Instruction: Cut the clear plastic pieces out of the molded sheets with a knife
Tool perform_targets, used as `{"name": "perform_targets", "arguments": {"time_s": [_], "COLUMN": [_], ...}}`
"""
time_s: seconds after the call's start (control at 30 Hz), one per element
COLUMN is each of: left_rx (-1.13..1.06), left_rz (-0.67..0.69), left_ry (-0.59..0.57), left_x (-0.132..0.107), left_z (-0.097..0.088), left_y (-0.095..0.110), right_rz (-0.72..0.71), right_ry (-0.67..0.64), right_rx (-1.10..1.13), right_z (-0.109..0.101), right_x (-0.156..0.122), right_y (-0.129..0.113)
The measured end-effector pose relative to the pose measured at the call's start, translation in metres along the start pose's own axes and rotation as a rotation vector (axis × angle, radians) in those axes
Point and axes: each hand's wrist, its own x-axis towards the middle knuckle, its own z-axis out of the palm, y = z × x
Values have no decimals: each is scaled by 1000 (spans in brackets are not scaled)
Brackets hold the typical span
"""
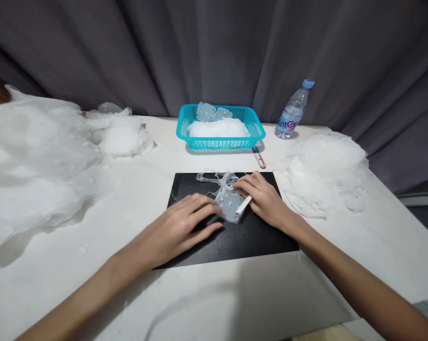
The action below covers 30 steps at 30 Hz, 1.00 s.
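A thin, translucent plastic-like piece [229,206] with small raised spots lies on a black mat [200,251]. Loose translucent strips [223,181] spread from its far side. My left hand [189,222] rests at the left edge of the piece, its thumb and fingers apart; whether the fingertips touch it I cannot tell. In my right hand [262,196] is a slim white stick-like tool [244,205], slanting down over the right part of the piece. The index finger and thumb of that hand reach to the strips.
Behind the mat stands a blue basket [221,143] with translucent pieces inside. A pink-handled cutter [259,157] lies beside it. A water bottle [291,111] stands at the back right. Heaps of translucent sheets lie left [40,166] and right [327,166] on the white table [200,303].
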Motion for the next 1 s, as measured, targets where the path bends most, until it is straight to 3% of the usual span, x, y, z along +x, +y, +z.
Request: {"name": "perform_targets", "arguments": {"time_s": [0.1,0.27,0.47,0.63,0.8,1.0], "left_rx": [116,198,150,172,191,164], "left_rz": [191,156,71,90,80,46], "left_ry": [-44,-74,-93,-51,-48,-49], "left_x": [-1,-7,-10,-9,-7,-6], "left_z": [9,28,36,32,30,30], "left_y": [-1,8,10,6,7,9], "right_rz": [12,169,347,311,292,333], "right_ry": [79,302,102,-30,-187,-192], "right_rx": [8,216,567,478,533,539], "right_z": [-1,-22,-45,-46,-45,-50], "right_x": [-1,-12,-18,-14,-13,-23], "right_y": [0,-13,-20,-22,-22,-27]}}
